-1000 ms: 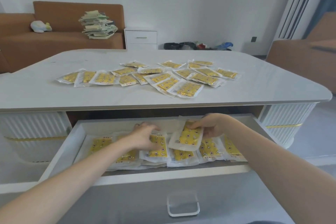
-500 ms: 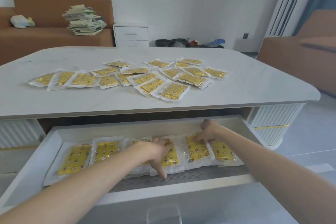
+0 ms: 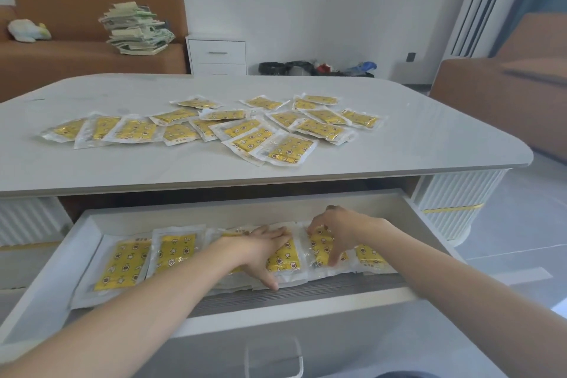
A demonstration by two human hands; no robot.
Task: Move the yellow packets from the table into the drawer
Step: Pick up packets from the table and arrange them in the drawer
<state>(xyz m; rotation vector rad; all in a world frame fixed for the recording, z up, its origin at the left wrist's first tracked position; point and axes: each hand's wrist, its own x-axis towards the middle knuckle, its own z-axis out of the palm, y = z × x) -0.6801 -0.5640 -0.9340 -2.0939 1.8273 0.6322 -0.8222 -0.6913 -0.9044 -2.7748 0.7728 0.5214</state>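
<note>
Head view: left hand (image 3: 264, 252) lies flat, fingers straight, pressing drawer packets (image 3: 175, 252); at its 3 o'clock, right hand (image 3: 340, 230) arches over one packet (image 3: 320, 247), pinching its edges; table packets (image 3: 276, 144) lie at the drawer's (image 3: 86, 242) 12 o'clock.

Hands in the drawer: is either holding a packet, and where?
Left hand presses flat, holding nothing. Right hand spans a packet's far and near edges; a real grip cannot be told.

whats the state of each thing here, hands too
white table drawer: pulled open, packets flat inside
yellow foil packets on the grey tabletop: scattered, overlapping
left hand: flat, pressing a drawer packet
right hand: arched, fingertips on a drawer packet; grip unclear
small white cabinet: shut
</note>
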